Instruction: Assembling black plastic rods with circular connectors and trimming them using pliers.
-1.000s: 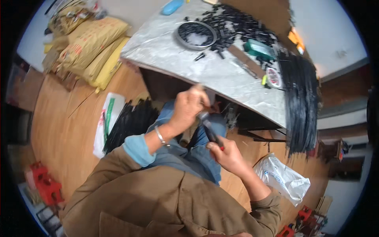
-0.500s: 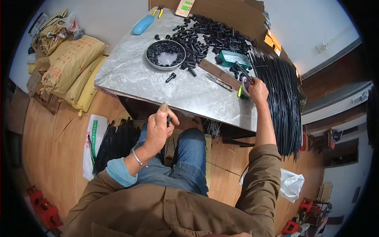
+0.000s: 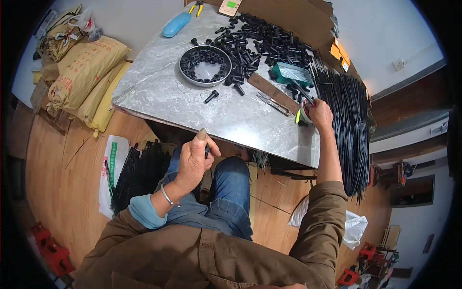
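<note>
My left hand (image 3: 193,156) is closed in front of the table edge, thumb on top, around a small black piece (image 3: 207,151) that mostly hides in its fingers. At the table's right side, my right hand (image 3: 321,114) grips a dark rod-shaped tool (image 3: 303,89) pointing away to the upper left. Just under that hand sits a small round container (image 3: 304,110), partly covered by it. Closest to my left hand on the tabletop lies a single black bolt-like part (image 3: 211,97). Behind it stands a round metal dish (image 3: 181,74) holding small black rings.
A heap of black bolt-like parts (image 3: 274,41) spreads across the grey table (image 3: 159,91). Near my right hand are tweezers (image 3: 273,103), a brown strip (image 3: 274,93) and a green box (image 3: 292,73). Long black rods (image 3: 341,125) hang over the right edge. Yellow-handled pliers (image 3: 196,8) lie at the back.
The table and its things sit slightly shifted in the picture, as the view has moved a little. Both hands keep nearly the same pose and hold.
</note>
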The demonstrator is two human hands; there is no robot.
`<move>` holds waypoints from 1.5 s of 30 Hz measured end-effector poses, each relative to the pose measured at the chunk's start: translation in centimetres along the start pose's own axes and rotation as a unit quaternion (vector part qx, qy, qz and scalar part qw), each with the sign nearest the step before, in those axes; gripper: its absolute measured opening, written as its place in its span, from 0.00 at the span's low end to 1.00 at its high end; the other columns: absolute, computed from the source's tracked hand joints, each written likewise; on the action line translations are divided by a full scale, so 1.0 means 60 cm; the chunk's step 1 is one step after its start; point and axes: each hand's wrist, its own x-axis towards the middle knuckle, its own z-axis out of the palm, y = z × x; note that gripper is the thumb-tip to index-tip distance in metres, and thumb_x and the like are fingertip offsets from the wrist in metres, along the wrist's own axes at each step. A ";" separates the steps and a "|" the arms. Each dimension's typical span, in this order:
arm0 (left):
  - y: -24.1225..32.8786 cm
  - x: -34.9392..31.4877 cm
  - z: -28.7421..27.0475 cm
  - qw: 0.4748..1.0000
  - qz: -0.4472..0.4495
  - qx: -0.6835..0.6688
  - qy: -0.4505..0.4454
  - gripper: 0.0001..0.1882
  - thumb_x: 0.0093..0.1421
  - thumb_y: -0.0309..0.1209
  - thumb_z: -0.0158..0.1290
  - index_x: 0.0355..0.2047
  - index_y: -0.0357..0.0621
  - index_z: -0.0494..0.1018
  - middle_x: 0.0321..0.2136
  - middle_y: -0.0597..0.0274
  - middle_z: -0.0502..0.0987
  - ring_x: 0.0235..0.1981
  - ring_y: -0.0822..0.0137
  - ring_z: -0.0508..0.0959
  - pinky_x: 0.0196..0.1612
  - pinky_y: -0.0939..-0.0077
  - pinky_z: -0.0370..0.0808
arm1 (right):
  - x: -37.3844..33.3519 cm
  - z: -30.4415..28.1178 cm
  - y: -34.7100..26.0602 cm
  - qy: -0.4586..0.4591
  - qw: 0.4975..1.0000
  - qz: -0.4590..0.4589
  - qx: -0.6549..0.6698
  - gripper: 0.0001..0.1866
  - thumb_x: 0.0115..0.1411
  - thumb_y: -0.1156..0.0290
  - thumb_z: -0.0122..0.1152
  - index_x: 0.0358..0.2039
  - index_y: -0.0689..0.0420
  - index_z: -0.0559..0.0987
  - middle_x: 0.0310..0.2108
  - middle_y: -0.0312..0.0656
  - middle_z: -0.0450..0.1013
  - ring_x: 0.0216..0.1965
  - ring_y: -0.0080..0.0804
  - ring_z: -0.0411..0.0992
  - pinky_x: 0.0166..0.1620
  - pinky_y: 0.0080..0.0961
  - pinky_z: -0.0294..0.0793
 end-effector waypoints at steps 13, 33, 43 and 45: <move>-0.001 -0.009 0.004 0.995 0.004 -0.016 -0.101 0.37 0.64 0.62 0.32 0.28 0.36 0.70 0.12 0.69 0.60 0.14 0.79 0.59 0.18 0.83 0.57 | 0.008 0.005 0.032 0.047 0.998 0.031 0.040 0.15 0.57 0.59 0.56 0.32 0.60 0.76 0.30 0.50 0.76 0.34 0.46 0.75 0.37 0.39 0.72; 0.023 -0.065 0.031 0.977 0.208 0.038 -0.031 0.22 0.68 0.44 0.39 0.45 0.35 0.71 0.38 0.65 0.65 0.32 0.77 0.71 0.35 0.84 0.73 | -0.399 -0.020 -0.289 -0.208 0.537 -0.027 0.817 0.12 0.64 0.63 0.54 0.29 0.57 0.70 0.23 0.33 0.64 0.22 0.20 0.59 0.27 0.19 0.60; 0.017 -0.076 0.023 0.979 0.190 0.071 -0.025 0.24 0.69 0.46 0.37 0.49 0.38 0.70 0.40 0.66 0.66 0.35 0.79 0.70 0.38 0.85 0.69 | -0.421 -0.039 -0.305 -0.164 0.567 -0.004 0.807 0.09 0.64 0.66 0.55 0.29 0.56 0.72 0.22 0.30 0.65 0.21 0.16 0.58 0.25 0.17 0.58; 0.019 -0.076 0.024 0.979 0.189 0.068 -0.027 0.24 0.69 0.45 0.37 0.49 0.38 0.70 0.40 0.67 0.67 0.35 0.80 0.70 0.38 0.85 0.68 | -0.421 -0.040 -0.304 -0.161 0.570 -0.004 0.806 0.09 0.64 0.66 0.55 0.29 0.56 0.72 0.22 0.30 0.65 0.21 0.16 0.58 0.25 0.17 0.58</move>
